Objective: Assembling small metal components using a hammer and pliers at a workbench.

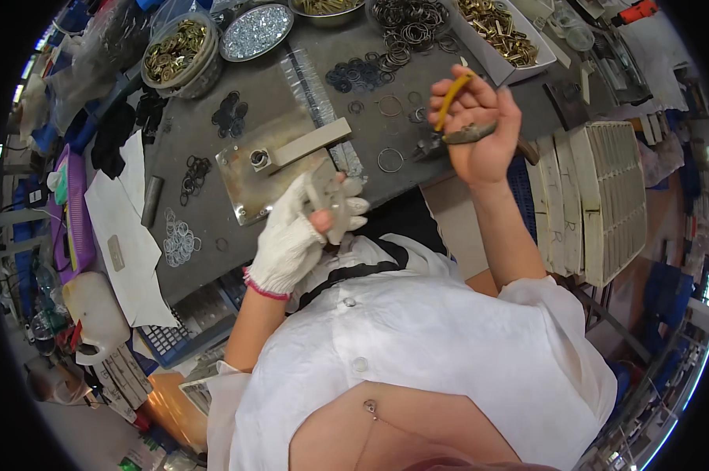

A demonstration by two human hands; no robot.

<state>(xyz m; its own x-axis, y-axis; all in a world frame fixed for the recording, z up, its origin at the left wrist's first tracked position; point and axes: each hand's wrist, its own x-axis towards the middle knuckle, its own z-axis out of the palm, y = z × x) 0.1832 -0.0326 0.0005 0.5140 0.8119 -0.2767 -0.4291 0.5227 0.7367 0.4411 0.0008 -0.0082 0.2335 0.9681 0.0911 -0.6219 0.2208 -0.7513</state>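
My left hand (285, 235), in a white knitted glove with bare fingertips showing, is closed around a pale grey block-like part (327, 200) near the bench's front edge. My right hand (484, 145) is bare and palm up, curled loosely around pliers with a yellow handle (452, 102); their dark jaws point left over the bench edge. Just beyond my left hand lies a flat metal plate (240, 184) carrying a grey bar (311, 143) and a small round metal piece (259, 158). A thin large ring (390, 160) lies left of the pliers' jaws.
Dark rings (230, 115) and silvery rings (182, 239) lie in clusters on the grey bench. Along the back stand a tub of brass parts (207, 77), a dish of small shiny parts (256, 33) and a white box (539, 69) of brass pieces. Pale stacked trays (605, 200) stand right.
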